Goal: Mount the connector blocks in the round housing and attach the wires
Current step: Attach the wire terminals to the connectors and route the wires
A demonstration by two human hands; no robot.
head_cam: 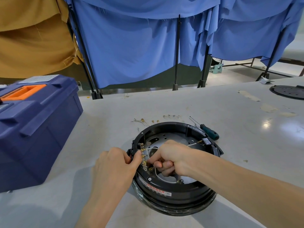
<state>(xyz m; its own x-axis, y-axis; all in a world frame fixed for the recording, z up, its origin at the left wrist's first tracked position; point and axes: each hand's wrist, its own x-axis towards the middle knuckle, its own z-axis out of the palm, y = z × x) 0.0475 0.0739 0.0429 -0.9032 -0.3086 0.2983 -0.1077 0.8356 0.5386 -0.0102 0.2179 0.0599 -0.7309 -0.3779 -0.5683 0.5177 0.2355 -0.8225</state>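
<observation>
Housing: the black round housing (174,190) sits on the grey table (197,104), close in front of the person.
Left hand: the left hand (115,163) grips the housing's left rim beside the row of brass terminals (143,157).
Right hand: the right hand (171,157) is inside, fingers pinched on a white wire (152,148) at the terminals.
Beyond: a screwdriver (207,130) and loose connectors (148,121) lie just past the housing.
Far left: a blue toolbox (36,129).

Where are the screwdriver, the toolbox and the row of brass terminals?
screwdriver (209,131): head view, on its dark green handle.
toolbox (41,129): head view, on its blue front wall.
row of brass terminals (143,156): head view, mid-row, on the housing's left inner wall.
</observation>
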